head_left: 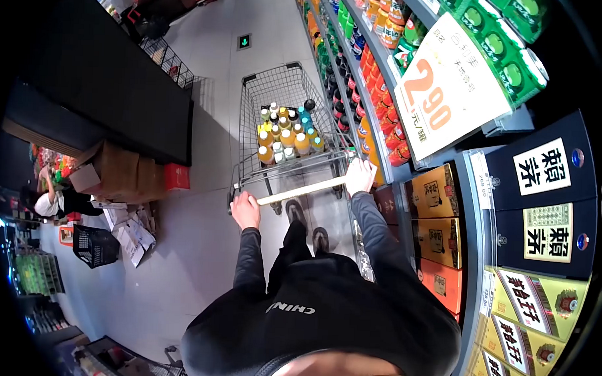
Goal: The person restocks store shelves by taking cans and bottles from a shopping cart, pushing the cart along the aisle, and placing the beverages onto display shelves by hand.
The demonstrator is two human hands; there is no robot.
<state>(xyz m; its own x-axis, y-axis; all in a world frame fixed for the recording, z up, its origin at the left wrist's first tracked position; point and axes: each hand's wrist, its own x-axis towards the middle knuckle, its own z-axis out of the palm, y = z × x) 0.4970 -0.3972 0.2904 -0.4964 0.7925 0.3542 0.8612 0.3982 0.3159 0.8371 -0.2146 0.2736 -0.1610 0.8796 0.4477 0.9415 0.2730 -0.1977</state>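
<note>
My left hand [245,210] is closed round the left end of the pale handle bar [302,191] of a shopping cart. Round the bar's right end, close beside the shelves, my right hand [360,176] is closed too. The wire cart [251,97] stands ahead of me and holds several bottles [302,143] with yellow, orange and clear contents, standing upright near its handle side.
Shelves with drink bottles [377,91], green cans [495,45] and boxed goods [438,242] run along the right. At left are a dark covered block [112,75], cardboard boxes [116,175], a black basket [95,246] and another person [55,202].
</note>
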